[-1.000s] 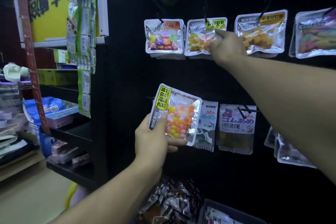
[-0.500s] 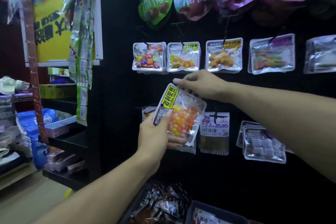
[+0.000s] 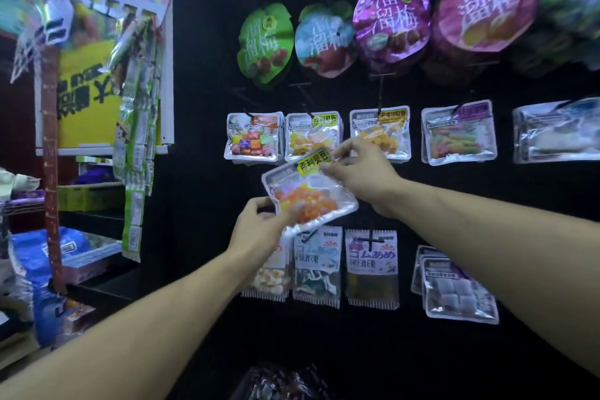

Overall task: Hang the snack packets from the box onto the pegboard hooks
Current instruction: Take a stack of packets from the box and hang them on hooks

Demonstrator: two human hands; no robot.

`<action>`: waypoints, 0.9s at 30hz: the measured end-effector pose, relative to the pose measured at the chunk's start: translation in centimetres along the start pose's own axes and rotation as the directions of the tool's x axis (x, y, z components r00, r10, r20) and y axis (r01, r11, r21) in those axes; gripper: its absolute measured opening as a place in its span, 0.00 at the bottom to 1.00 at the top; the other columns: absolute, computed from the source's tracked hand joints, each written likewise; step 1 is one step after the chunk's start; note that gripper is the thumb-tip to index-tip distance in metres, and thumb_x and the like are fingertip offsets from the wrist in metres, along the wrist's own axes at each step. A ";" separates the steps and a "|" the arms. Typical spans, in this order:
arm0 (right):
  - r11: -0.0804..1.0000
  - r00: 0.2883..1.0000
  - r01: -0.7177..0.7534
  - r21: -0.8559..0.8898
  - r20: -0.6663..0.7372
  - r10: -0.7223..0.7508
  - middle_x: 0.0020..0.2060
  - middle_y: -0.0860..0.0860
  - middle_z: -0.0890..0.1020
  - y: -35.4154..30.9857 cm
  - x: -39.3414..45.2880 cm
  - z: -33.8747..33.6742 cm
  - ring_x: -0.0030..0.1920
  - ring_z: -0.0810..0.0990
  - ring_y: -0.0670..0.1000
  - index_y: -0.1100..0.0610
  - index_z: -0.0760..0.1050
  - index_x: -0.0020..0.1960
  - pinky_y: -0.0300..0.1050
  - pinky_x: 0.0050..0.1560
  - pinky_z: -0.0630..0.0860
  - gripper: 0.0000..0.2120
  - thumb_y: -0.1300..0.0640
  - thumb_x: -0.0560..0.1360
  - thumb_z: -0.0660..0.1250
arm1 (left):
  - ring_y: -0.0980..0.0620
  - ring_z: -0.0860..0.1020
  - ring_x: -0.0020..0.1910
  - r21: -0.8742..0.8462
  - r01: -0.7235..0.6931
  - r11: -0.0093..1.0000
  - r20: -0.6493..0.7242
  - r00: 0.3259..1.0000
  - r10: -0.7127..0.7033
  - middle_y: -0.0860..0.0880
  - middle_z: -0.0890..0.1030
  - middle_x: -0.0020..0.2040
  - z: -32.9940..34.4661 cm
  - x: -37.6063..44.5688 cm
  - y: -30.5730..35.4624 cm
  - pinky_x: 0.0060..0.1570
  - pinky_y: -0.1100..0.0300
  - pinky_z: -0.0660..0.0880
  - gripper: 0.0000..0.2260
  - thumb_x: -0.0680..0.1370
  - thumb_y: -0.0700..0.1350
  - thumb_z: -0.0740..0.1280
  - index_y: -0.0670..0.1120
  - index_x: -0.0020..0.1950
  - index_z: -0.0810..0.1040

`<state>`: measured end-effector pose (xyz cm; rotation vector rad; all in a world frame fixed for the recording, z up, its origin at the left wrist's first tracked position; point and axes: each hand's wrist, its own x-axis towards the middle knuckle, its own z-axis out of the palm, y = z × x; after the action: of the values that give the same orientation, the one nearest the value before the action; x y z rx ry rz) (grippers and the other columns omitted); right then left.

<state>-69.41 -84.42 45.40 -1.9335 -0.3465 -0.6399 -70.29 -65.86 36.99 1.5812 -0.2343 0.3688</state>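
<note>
The snack packet (image 3: 310, 196) sits between the person's two hands, held up in front of the black pegboard (image 3: 201, 172), just below the middle row of hanging packets and above the lower row. It is a flat, clear plastic pouch with a yellow label at its top corner and a loose heap of orange and yellow sweets inside. It looks light and floppy, the film likely slick and crinkly, with the sweets free to slide to the low end and tip it. The stiffer sealed top edge seems the place to hold, since the hang hole would be there, though blur hides the hole itself.

The right hand (image 3: 363, 178) pinches that top corner by the yellow label, thumb and fingertips closed on the film. The left hand (image 3: 259, 230) grips the lower left edge, fingers curled under the pouch, steadying the heavier end.

The matching packet (image 3: 312, 136) with the same yellow label hangs in the middle row just above, and its hook (image 3: 306, 109) looks like the likely target.

At the bottom edge, a dark box (image 3: 276, 380) shows only a blurred jumble of shiny wrappers; I cannot tell how many remain.
</note>
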 end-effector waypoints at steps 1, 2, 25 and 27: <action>1.000 0.997 0.010 0.004 -0.073 -0.010 0.44 0.55 0.79 0.1 0.5 0.4 0.42 0.78 0.52 0.53 0.69 0.49 0.45 0.43 0.75 0.13 0.58 0.78 0.75 | 0.51 0.86 0.52 -0.018 -0.019 1.000 0.012 1.000 0.019 0.50 0.87 0.54 0.3 0.7 0.3 0.51 0.52 0.81 0.26 0.75 0.56 0.79 0.49 0.67 0.73; 1.000 0.991 0.030 -0.007 -0.133 -0.030 0.43 0.54 0.76 0.1 1.0 0.9 0.42 0.75 0.52 0.53 0.67 0.48 0.44 0.43 0.73 0.14 0.57 0.79 0.74 | 0.51 0.86 0.54 -0.040 -0.049 0.998 0.012 0.999 0.050 0.51 0.88 0.53 0.6 1.6 0.4 0.57 0.49 0.81 0.26 0.77 0.51 0.79 0.50 0.69 0.71; 0.962 0.927 0.160 -0.222 -0.300 -0.223 0.78 0.49 0.71 1.4 12.3 3.0 0.78 0.68 0.52 0.55 0.68 0.79 0.45 0.76 0.67 0.27 0.60 0.82 0.70 | 0.53 0.70 0.71 0.296 -0.389 0.872 -0.119 0.891 0.438 0.49 0.67 0.76 3.9 14.3 3.9 0.54 0.76 0.57 0.24 0.84 0.49 0.70 0.49 0.80 0.73; 0.956 0.935 0.130 -0.262 -0.288 -0.206 0.77 0.49 0.72 1.5 12.5 3.0 0.75 0.73 0.53 0.53 0.67 0.80 0.43 0.69 0.71 0.27 0.60 0.83 0.68 | 0.55 0.70 0.66 0.311 -0.387 0.868 -0.101 0.895 0.435 0.48 0.67 0.76 3.9 14.6 3.6 0.52 0.77 0.56 0.24 0.84 0.49 0.70 0.49 0.80 0.72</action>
<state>-57.61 -82.92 50.49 -2.0002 -0.2443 -1.1322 -57.78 -68.84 45.76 1.7670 -0.4057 0.9027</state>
